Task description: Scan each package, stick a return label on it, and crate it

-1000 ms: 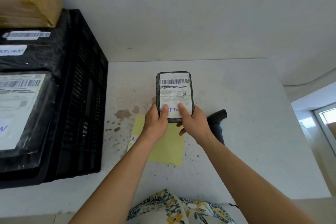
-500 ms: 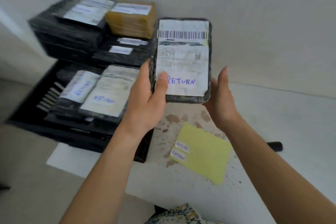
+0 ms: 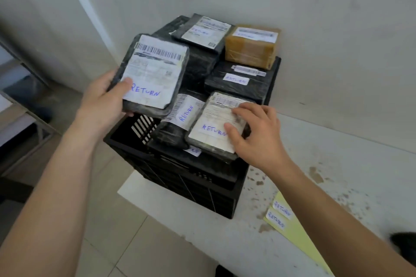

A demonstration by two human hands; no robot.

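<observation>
My left hand (image 3: 102, 102) grips a black-wrapped package (image 3: 153, 74) with a barcode label and a "RETURN" sticker, holding it above the left side of the black crate (image 3: 191, 184). My right hand (image 3: 256, 135) rests with curled fingers on another labelled package (image 3: 213, 128) lying on top of the pile at the crate's front right. Several more black packages marked "RETURN" and a brown taped box (image 3: 251, 46) fill the crate. An empty gap shows at the crate's front left corner.
The crate stands at the left end of a stained white table (image 3: 337, 177) against a wall. A yellow backing sheet (image 3: 299, 231) with two "RETURN" stickers lies at the right. A dark object, cut off, sits at the right edge. Floor lies to the left.
My left hand alone has carried the package leftward over the crate. My right hand let go of it and moved onto a package lying in the crate. The view swung left.
</observation>
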